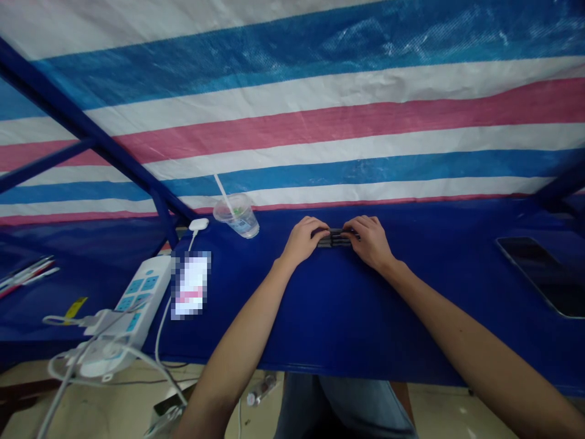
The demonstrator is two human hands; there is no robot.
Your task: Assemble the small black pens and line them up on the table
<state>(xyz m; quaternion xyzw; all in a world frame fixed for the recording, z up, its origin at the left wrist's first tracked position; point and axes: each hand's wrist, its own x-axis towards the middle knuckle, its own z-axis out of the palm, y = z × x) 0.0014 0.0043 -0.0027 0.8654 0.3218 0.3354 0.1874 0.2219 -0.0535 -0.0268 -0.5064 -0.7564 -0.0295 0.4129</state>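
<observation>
My left hand [307,235] and my right hand [368,239] face each other at the middle of a blue table. Between them lies a small bundle of dark, narrow bars [338,238], set side by side lengthwise; their exact kind is too small to tell. Curled fingers and thumb of my left hand grip the left end of the bundle. At its right end, my right thumb and fingers pinch it in the same way. Both ends are partly hidden by the fingers. The bundle appears to rest on or just above the tabletop.
A clear plastic cup [242,221] with a straw stands at the back left. Nearby lie a charger [198,224], a lit phone [191,285] and a white power strip [148,286] with cables. At right lies a dark phone [542,275]. Striped tarp [347,131] hangs behind.
</observation>
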